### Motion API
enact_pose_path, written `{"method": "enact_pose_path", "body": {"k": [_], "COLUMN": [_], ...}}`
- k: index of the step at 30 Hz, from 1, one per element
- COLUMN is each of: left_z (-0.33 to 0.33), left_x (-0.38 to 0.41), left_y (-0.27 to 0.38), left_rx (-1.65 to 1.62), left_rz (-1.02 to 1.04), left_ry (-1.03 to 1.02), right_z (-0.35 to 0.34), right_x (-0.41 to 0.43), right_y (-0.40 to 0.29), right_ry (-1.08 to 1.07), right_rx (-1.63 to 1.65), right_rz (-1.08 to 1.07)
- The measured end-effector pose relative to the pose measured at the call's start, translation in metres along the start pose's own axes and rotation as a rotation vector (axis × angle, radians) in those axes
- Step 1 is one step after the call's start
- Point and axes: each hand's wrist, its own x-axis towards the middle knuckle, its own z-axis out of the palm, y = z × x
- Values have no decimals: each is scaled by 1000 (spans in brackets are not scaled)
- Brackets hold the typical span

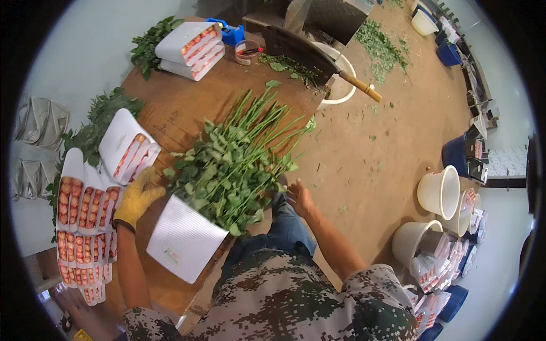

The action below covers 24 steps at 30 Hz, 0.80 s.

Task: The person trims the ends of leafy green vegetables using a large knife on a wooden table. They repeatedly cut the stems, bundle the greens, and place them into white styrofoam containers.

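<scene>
My left hand (138, 198), in a yellow work glove, is spread beside a white-wrapped rose bunch (123, 147) with red-and-yellow blooms. Whether its fingertips touch that wrapper is unclear. Across the wooden table (170, 102) in front of me lies a leafy bunch of rose stems (226, 179), its cut ends pointing away and to the right. White corrugated wrapping (187, 241) encloses its near end, hiding the blooms. My bare right hand (302, 198) hovers just right of the leaves, above my leg, fingers apart and holding nothing.
Wrapped bunches (85, 204) are stacked at left, with two more (192, 51) at the far end. Beyond the stems is a large hinged cutting blade (298, 51) with a wooden handle (360, 85), over a white tub (347, 89). Buckets (439, 192) line the right wall.
</scene>
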Motion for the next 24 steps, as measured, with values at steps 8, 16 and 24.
{"method": "enact_pose_path", "body": {"k": [8,16,24], "left_z": [117,186,230], "left_x": [153,215,214], "left_y": [141,155,174], "left_rx": [567,630,745], "left_rz": [29,-44,-100], "left_ry": [-144,-310,-474], "right_z": [36,78,109], "right_x": [-1,46,88], "right_y": [-121,-183,-184], "right_ry": [-157,-169,-228], "right_rx": [265,-40,88], "right_rz": [-49,138,304]}}
